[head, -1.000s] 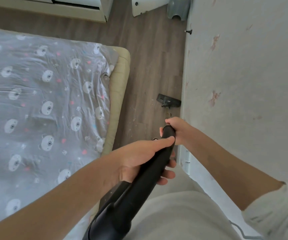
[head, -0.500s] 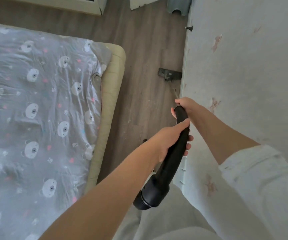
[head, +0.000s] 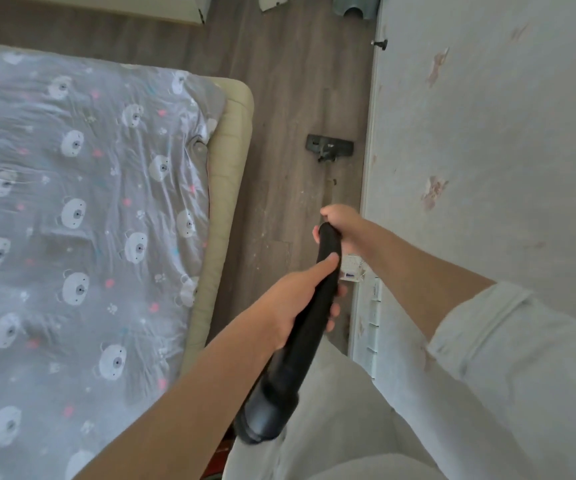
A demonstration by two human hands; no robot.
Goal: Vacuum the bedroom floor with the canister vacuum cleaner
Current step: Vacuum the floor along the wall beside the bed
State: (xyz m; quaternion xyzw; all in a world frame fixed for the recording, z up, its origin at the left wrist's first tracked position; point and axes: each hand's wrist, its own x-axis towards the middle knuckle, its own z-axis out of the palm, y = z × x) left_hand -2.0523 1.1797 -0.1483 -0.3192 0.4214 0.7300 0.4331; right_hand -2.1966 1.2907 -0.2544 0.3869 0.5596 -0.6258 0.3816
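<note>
Only illegible marking on floor nozzle (head: 330,147)

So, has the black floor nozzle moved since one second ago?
Yes. The floor nozzle has gone forward along the wall, from near the bed corner level, away from the person.

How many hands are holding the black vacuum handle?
2. The left hand grips the black plastic vacuum handle at its middle; the right hand grips its top end, nearer the grey wall. No other hand is visible.
</note>
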